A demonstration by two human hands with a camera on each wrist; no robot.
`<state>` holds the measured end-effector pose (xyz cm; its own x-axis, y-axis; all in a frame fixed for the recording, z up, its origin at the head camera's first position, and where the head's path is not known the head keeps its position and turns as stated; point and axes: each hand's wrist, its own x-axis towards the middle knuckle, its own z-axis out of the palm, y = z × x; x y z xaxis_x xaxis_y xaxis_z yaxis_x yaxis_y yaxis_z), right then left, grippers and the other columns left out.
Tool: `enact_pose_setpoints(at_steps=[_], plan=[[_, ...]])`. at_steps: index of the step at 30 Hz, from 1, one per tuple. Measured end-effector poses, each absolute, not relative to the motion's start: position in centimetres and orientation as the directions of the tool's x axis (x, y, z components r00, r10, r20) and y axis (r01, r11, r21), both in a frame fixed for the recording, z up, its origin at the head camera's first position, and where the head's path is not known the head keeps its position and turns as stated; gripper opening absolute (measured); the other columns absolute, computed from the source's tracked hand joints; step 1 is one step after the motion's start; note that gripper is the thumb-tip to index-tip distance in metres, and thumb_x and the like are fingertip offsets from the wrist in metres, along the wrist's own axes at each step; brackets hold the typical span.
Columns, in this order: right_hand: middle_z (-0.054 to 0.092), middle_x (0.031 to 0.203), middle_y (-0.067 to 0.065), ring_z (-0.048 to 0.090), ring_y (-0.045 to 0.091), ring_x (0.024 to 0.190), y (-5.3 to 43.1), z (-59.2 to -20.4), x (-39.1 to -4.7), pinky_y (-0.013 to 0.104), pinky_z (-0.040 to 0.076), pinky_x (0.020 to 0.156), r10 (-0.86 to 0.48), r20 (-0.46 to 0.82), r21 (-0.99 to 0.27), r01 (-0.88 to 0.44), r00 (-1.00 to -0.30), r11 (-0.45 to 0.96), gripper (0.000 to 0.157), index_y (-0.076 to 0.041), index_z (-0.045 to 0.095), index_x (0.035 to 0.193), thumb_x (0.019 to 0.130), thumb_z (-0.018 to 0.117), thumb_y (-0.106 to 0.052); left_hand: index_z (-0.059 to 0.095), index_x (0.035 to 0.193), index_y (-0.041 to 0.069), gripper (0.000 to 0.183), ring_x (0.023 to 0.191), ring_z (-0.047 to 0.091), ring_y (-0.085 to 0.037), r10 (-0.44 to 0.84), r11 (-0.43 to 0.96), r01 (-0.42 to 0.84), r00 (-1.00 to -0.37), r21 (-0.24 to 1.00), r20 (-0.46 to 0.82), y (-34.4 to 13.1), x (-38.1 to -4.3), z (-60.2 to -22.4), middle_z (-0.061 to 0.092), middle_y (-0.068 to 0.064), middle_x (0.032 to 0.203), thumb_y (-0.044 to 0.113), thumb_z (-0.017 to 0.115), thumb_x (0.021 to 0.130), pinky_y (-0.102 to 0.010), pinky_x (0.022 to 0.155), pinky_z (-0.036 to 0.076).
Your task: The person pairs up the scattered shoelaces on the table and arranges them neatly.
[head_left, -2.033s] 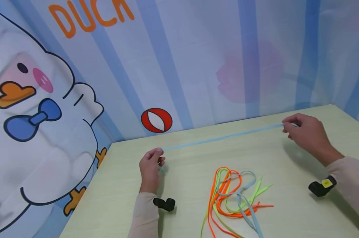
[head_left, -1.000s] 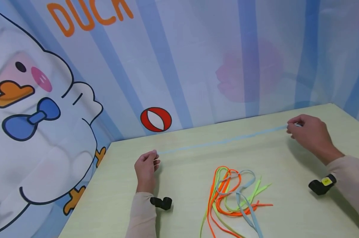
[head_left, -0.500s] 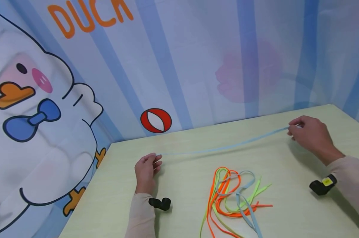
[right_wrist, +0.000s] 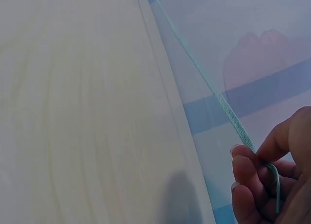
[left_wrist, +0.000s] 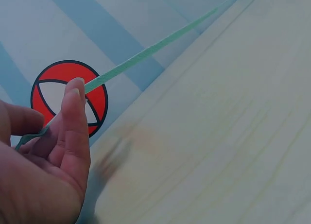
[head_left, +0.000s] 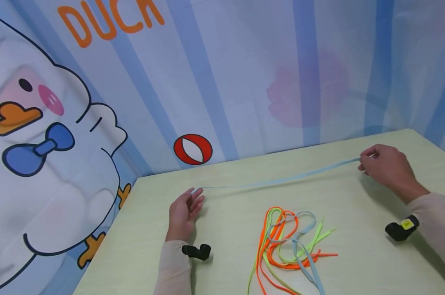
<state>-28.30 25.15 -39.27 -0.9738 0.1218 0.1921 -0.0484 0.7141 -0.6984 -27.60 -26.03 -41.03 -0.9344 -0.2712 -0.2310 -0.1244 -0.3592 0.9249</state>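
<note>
A flat light-blue shoelace (head_left: 292,178) stretches between both hands over the far part of the table, sagging slightly; it looks greener in the wrist views. My left hand (head_left: 185,211) holds its left end, the lace running across the fingers and under the thumb in the left wrist view (left_wrist: 63,151), with the other fingers loosely bent. On the right, my right hand (head_left: 386,166) pinches the other end between thumb and index finger. In the right wrist view a short tip (right_wrist: 277,195) of the lace hangs below that pinch.
On the pale table (head_left: 141,254), nearer me, lies a loose tangle of orange shoelace (head_left: 263,246), yellow-green shoelace (head_left: 320,237) and another light-blue shoelace (head_left: 311,266). A printed cloth backdrop (head_left: 244,82) rises behind the table's far edge.
The stretched shoelace has slackened from nearly straight into a shallow sag. My left hand shifted slightly left and its fingers loosened; my right hand drifted a little right. The tangle stays put.
</note>
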Motion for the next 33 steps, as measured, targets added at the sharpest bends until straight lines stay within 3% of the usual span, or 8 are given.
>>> enact_pose_setpoints(at_steps=[7,14,21,27,33], plan=[[0.074,0.092,0.013,0.064,0.031,0.081,25.7,-39.3,-28.2,0.032,0.042,0.058,0.086,0.187,-0.635,-0.053,-0.979,0.771,0.037,0.004,0.061,0.115,0.099,0.045,-0.026,0.044,0.146,0.002,0.044,0.095,0.073,-0.017,-0.214,-0.475,-0.114,-0.947,0.872,-0.241,-26.2,-27.8,-41.3,0.070,-0.012,0.122,0.023,0.046,0.108,-0.025,0.079,0.056],[0.072,0.093,0.014,0.061,0.029,0.076,26.1,-39.3,-28.4,0.033,0.041,0.055,0.081,0.156,-0.607,-0.030,-0.984,0.794,0.036,0.003,0.063,0.112,0.098,0.046,-0.026,0.049,0.143,0.001,0.042,0.087,0.069,-0.013,-0.259,-0.414,-0.136,-0.930,0.900,-0.260,-26.2,-28.1,-41.5,0.066,-0.007,0.108,0.020,0.048,0.107,-0.024,0.080,0.056],[0.069,0.099,0.019,0.059,0.029,0.076,26.1,-39.4,-28.3,0.034,0.042,0.056,0.078,0.139,-0.603,-0.021,-0.987,0.798,0.038,0.004,0.063,0.112,0.097,0.046,-0.027,0.049,0.144,0.001,0.042,0.093,0.067,-0.014,-0.259,-0.400,-0.127,-0.934,0.908,-0.245,-26.1,-28.1,-41.4,0.059,-0.016,0.131,0.020,0.047,0.107,-0.025,0.082,0.055],[0.060,0.113,0.028,0.059,0.031,0.077,26.5,-39.4,-28.1,0.038,0.043,0.056,0.075,0.128,-0.575,-0.013,-0.989,0.818,0.038,0.004,0.062,0.114,0.097,0.046,-0.026,0.048,0.146,0.004,0.045,0.097,0.069,-0.016,-0.239,-0.413,-0.126,-0.941,0.902,-0.241,-26.2,-27.9,-41.3,0.058,-0.015,0.137,0.025,0.048,0.106,-0.025,0.082,0.055],[0.063,0.104,0.024,0.057,0.027,0.069,26.8,-39.4,-28.1,0.037,0.042,0.054,0.037,0.110,-0.541,-0.029,-0.993,0.840,0.035,0.006,0.061,0.112,0.095,0.045,-0.021,0.038,0.153,0.011,0.051,0.109,0.066,-0.021,-0.256,-0.363,-0.111,-0.943,0.925,-0.213,-26.3,-27.6,-41.0,0.054,-0.015,0.143,0.029,0.047,0.106,-0.028,0.086,0.055]])
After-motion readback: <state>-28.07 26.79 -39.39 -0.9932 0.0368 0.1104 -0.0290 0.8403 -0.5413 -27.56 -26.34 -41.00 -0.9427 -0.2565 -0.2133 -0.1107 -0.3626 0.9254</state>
